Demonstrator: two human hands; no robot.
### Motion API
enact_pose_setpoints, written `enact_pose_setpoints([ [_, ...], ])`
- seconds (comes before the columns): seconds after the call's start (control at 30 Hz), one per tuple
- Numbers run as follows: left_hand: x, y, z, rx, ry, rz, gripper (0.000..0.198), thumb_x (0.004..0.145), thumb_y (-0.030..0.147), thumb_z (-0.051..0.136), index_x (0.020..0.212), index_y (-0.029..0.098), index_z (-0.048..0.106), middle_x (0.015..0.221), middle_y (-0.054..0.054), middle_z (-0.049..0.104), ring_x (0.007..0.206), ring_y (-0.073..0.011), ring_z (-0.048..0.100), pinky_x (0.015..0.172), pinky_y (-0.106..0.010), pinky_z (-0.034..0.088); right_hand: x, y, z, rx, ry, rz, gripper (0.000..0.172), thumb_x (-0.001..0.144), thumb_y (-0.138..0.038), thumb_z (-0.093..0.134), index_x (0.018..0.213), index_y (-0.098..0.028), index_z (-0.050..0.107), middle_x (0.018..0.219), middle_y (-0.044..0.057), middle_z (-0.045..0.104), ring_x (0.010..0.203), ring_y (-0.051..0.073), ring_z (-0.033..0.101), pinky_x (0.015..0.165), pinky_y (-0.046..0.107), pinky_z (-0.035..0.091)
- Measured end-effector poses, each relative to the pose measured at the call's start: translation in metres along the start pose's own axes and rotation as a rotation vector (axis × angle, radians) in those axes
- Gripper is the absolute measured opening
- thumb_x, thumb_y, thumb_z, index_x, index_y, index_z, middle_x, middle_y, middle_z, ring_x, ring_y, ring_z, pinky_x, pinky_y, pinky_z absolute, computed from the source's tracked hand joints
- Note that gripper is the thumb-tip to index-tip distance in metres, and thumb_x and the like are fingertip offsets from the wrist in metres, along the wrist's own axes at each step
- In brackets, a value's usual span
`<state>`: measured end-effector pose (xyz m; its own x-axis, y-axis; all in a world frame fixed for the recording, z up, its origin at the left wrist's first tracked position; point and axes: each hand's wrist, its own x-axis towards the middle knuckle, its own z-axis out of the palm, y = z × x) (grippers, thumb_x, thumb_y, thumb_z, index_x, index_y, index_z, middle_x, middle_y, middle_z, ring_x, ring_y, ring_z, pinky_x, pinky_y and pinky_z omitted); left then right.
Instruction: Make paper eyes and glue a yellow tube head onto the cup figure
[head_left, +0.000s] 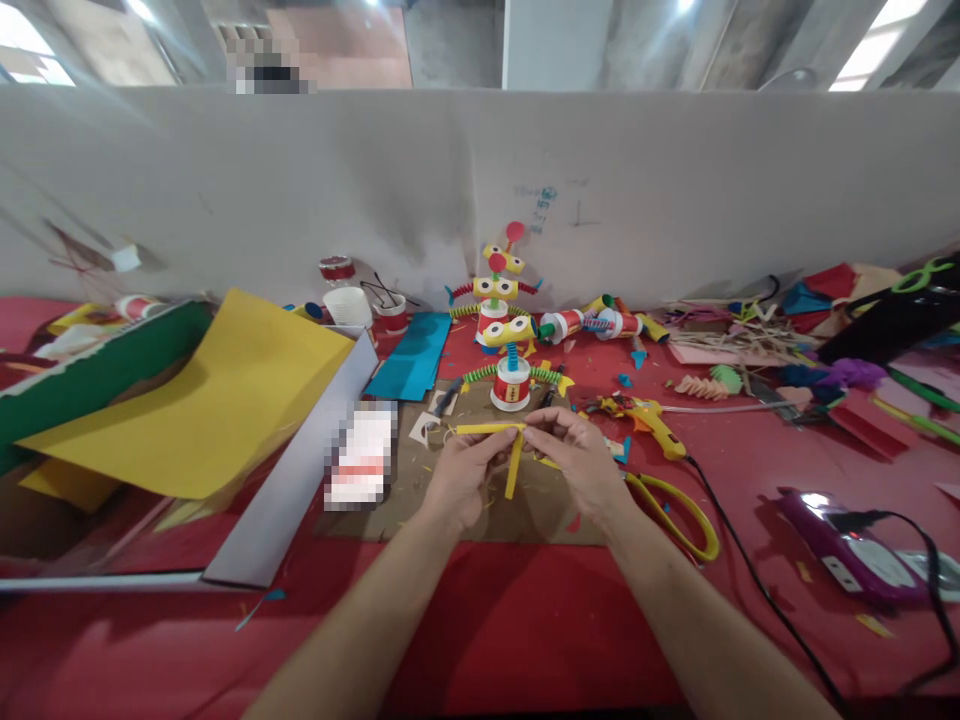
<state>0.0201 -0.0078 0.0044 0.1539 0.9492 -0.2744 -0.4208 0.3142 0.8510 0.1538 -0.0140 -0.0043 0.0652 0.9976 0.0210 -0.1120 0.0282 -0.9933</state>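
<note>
Two yellow paper strips point(514, 466) meet at a corner between my hands, one pointing left and the other hanging down. My left hand point(466, 474) pinches them near the corner. On the right side of that corner, my right hand point(571, 450) closes its thumb and fingers on the strips. Just beyond my hands stands a paper-cup figure point(513, 384) with springy folded arms and a yellow eye piece. Beneath my hands lies a brown board point(375, 522) scattered with yellow scraps.
A box point(281, 500) with a yellow sheet point(217, 400) stands left. Blue paper point(410, 358) lies behind the board. Rightward are a yellow glue gun point(656, 425), yellow-handled scissors point(701, 525), a black cord and a purple power strip point(855, 550). More figures point(491, 320) stand behind.
</note>
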Motion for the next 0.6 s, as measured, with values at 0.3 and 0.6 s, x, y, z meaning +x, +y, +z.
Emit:
enact_pose_setpoints([
  [0.3,0.002,-0.013,0.001,-0.045,0.049,0.035,0.017,0.058,0.025,0.078,0.069,0.014,0.070,0.057,0.002,0.061,0.051,-0.0046,0.048,0.053,-0.019,0.037,0.000,0.007,0.005,0.065,0.041,0.044,0.021,0.065,-0.033,0.071,0.079,-0.018,0.066,0.074,0.001,0.066,0.066,0.013,0.058,0.064,0.026,0.048],
  [0.6,0.004,-0.011,-0.002,-0.010,0.025,0.001,0.016,0.060,0.027,0.076,0.067,0.014,0.069,0.057,0.002,0.059,0.053,-0.0054,0.049,0.055,-0.020,0.036,0.001,0.001,-0.001,0.008,0.017,0.067,0.021,0.063,-0.031,0.073,0.079,-0.018,0.067,0.072,0.000,0.066,0.065,0.012,0.058,0.064,0.026,0.047],
])
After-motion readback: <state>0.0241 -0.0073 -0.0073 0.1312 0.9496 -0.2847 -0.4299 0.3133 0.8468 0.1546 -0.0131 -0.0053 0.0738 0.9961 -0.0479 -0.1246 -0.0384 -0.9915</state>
